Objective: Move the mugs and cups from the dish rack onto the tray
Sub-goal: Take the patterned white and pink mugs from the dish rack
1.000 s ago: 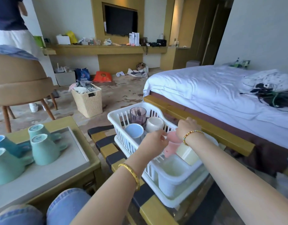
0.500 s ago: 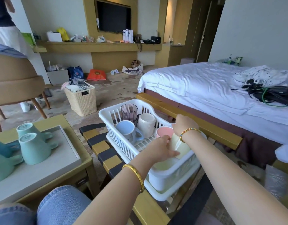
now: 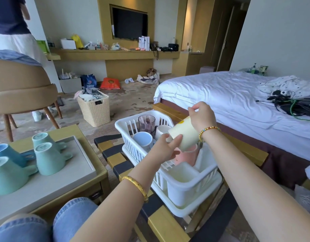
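My right hand (image 3: 201,116) grips a pale yellow cup (image 3: 184,133) and holds it tilted above the white dish rack (image 3: 191,187). My left hand (image 3: 165,149) is open, and its fingertips touch the cup's lower end. Inside the rack stand a pink cup (image 3: 187,155), a light blue mug (image 3: 143,139), a cream cup (image 3: 162,131) and a smoky glass tumbler (image 3: 146,122). On the grey tray (image 3: 51,182) at my left, several green and blue mugs (image 3: 49,158) stand upside down.
The rack sits on a black-and-yellow striped bench (image 3: 161,222). A bed (image 3: 238,105) lies to the right, a wicker basket (image 3: 94,109) and a tan chair (image 3: 23,89) to the left. A person (image 3: 12,27) stands at the far left.
My right hand has lifted the yellow cup up out of the rack, uncovering the pink cup. My left hand has come up to the cup's lower end.
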The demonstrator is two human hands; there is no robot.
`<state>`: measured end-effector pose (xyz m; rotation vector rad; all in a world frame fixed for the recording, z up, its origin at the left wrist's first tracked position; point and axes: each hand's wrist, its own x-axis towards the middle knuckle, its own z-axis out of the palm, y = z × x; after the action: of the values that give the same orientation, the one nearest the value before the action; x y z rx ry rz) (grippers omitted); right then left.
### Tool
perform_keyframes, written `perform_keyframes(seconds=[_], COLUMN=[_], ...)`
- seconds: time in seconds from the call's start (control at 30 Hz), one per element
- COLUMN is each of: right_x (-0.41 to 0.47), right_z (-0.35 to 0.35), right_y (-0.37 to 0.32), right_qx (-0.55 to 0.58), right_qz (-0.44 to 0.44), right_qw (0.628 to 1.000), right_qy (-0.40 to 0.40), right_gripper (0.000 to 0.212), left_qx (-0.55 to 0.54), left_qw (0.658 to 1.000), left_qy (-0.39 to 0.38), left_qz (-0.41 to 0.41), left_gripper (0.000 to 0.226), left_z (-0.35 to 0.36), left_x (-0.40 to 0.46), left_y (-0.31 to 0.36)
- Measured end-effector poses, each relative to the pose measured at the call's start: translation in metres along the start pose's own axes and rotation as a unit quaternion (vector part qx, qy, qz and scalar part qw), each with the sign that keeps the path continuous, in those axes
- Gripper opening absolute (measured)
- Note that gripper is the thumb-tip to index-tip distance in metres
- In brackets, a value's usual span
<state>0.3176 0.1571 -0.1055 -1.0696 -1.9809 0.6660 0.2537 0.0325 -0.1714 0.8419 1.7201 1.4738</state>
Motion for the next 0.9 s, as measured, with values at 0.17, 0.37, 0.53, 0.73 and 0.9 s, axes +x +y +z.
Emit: perform_keyframes(seconds=[0.17,0.37,0.53,0.73,0.9], right_x=[-0.032,-0.067,-0.092,-0.124,-0.144], right_z=[0.043,0.085,0.123,0.179,0.228], right_y=[-0.026,-0.063,-0.087,-0.108,-0.131], right_qx=[0.198,0.259,0.258,0.229,0.165], right_qz=[-0.004,-0.069,-0.106,-0.133,-0.159], right_qw=[0.979,0.963,0.951,0.931,0.911], right_qy=[0.044,-0.035,-0.134,-0.251,-0.343], right_gripper=[0.007,0.005,0.012,0.020,0.023], left_qx=[-0.103,-0.280,-0.259,-0.167,-0.082], left_qw=[0.989,0.930,0.909,0.914,0.914], left_qy=[0.090,0.215,0.320,0.370,0.398], left_qz=[-0.055,-0.108,-0.063,0.012,0.019], left_gripper=[0.050,0.062,0.055,0.050,0.066], left_z=[-0.027,-0.075,-0.134,-0.213,-0.268], left_x=[-0.001,-0.008,-0.033,-0.076,-0.107], left_y=[-0.001,-0.001,-0.013,-0.037,-0.060])
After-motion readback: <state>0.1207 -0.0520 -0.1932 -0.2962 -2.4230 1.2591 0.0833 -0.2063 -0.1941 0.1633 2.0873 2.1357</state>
